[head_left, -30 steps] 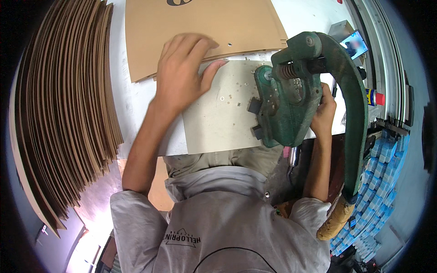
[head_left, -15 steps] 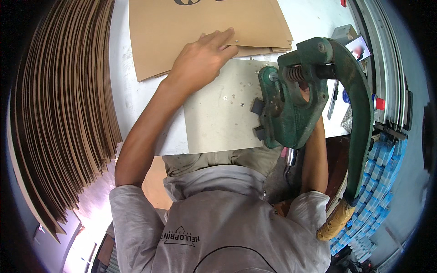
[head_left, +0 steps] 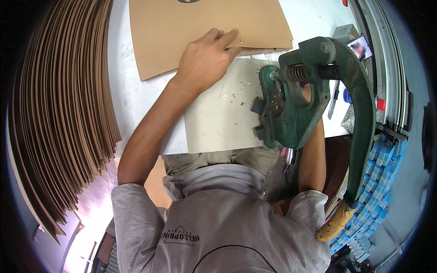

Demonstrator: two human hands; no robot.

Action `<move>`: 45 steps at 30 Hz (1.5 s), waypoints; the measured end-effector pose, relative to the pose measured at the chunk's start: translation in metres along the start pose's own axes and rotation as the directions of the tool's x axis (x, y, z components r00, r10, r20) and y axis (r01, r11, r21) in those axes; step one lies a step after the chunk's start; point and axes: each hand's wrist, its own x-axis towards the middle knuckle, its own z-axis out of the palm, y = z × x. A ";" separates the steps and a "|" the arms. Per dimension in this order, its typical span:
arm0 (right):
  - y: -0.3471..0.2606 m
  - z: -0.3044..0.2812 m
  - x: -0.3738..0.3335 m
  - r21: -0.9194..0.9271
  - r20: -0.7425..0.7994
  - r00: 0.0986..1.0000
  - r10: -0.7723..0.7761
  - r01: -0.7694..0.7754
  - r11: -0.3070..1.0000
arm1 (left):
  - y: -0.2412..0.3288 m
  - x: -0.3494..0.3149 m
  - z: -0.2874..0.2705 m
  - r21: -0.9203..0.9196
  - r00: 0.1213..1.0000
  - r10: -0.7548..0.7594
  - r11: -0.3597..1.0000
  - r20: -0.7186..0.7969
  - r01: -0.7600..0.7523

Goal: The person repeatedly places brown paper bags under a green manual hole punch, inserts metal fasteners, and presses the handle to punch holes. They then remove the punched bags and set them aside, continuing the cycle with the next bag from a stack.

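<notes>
Rests the left hand (head_left: pixel 207 59) on the pile of brown sheets (head_left: pixel 173 38), by the front edge, close to a tiny shiny ring (head_left: pixel 242 42). Has the left fingers (head_left: pixel 230 37) spread a bit; cannot tell them as pinched on the edge or just laid on top. Has the right hand (head_left: pixel 307 93) behind the big green press (head_left: pixel 296 120); cannot tell the right fingers as apart or together, with green metal in the way. Has the pile on the far part of the white worktop (head_left: pixel 136 104). Nearer the lap (head_left: pixel 218 159), a pale grey sheet (head_left: pixel 214 125), flat, with little round bits (head_left: pixel 225 97) on it. Past the press, to the right, a thin cutter (head_left: pixel 335 98), a can with a red cap (head_left: pixel 380 104) and a phone (head_left: pixel 359 48). Far left, a long row of brown boards (head_left: pixel 63 113).
</notes>
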 end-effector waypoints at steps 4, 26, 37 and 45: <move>-0.001 -0.005 0.004 -0.010 0.005 1.000 0.001 -0.001 1.000 | -0.004 0.002 0.008 -0.029 1.000 -0.012 1.000 -0.005 0.012; 0.011 -0.003 0.063 -0.126 0.211 0.958 -0.196 0.226 0.966 | -0.006 0.008 0.021 -0.014 0.995 -0.094 0.996 -0.021 0.093; -0.016 -0.001 0.003 -0.097 -0.003 0.996 -0.085 0.084 0.992 | -0.007 0.009 0.020 -0.031 0.995 -0.095 0.995 -0.035 0.093; -0.019 -0.001 0.003 -0.110 0.006 0.997 -0.075 0.075 0.991 | 0.000 0.014 0.003 -0.126 0.991 -0.114 0.987 -0.072 0.104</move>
